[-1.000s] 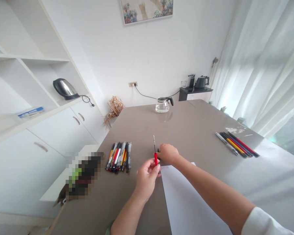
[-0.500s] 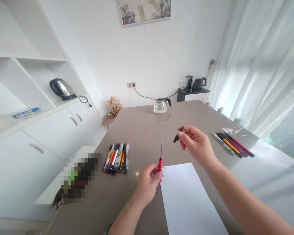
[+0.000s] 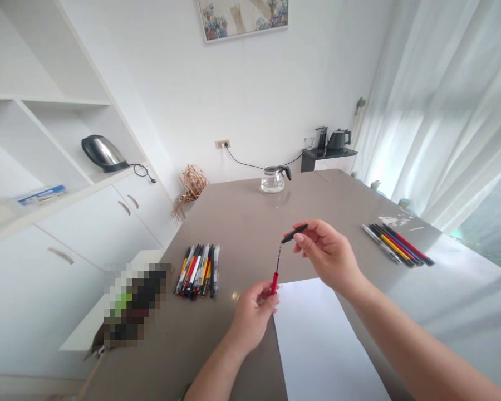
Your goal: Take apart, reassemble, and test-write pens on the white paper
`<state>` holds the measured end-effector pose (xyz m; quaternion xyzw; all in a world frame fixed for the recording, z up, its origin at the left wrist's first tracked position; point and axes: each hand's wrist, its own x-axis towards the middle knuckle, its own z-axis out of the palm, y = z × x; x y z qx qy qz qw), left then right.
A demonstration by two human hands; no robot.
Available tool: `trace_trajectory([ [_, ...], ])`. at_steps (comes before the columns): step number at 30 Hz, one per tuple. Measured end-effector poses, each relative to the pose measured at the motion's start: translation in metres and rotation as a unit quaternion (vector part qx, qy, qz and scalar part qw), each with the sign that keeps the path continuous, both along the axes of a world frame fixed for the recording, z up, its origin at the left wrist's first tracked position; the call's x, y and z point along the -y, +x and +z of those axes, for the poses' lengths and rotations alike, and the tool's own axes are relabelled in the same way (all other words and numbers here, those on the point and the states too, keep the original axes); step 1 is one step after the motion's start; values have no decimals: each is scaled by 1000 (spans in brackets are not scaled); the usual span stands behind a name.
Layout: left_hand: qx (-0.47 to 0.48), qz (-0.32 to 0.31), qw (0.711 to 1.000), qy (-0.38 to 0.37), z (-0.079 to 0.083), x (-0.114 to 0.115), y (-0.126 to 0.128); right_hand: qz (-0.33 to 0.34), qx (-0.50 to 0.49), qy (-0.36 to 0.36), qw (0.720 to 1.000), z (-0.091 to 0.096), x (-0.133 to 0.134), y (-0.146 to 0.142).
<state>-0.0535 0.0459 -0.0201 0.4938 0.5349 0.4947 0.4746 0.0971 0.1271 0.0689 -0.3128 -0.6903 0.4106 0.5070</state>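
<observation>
Pinched in my left hand (image 3: 254, 312) is a red pen barrel (image 3: 274, 283), held upright. A thin dark refill (image 3: 279, 257) sticks up out of it. My right hand (image 3: 325, 248) grips a black pen part (image 3: 295, 233), tilted, its lower end at the tip of the refill; whether they touch I cannot tell. Under and beside the hands lies a white sheet of paper (image 3: 321, 340). A bunch of several pens (image 3: 197, 271) in mixed colours rests on the table to the left. Several more pens (image 3: 397, 245) lie side by side to the right.
A glass pot (image 3: 273, 181) with a black handle stands at the far side of the brown table (image 3: 237, 217). Beyond it, a low cabinet (image 3: 329, 161) carries a dark kettle (image 3: 339, 139). A pixelated dark item (image 3: 137, 306) is at the left edge.
My right hand has brought the black pen part left and tilted it flatter, over the refill's tip. My left hand keeps its grip on the red barrel, almost unmoved.
</observation>
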Motion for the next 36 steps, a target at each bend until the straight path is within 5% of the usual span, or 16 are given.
trace_trajectory([
  [23,-38,-8,999,19,-4,-2,-1,24,46,-24,998,-1,-7,2],
  [36,-14,9,1000,18,5,0,0,98,121,-77,985,-24,-3,-6],
])
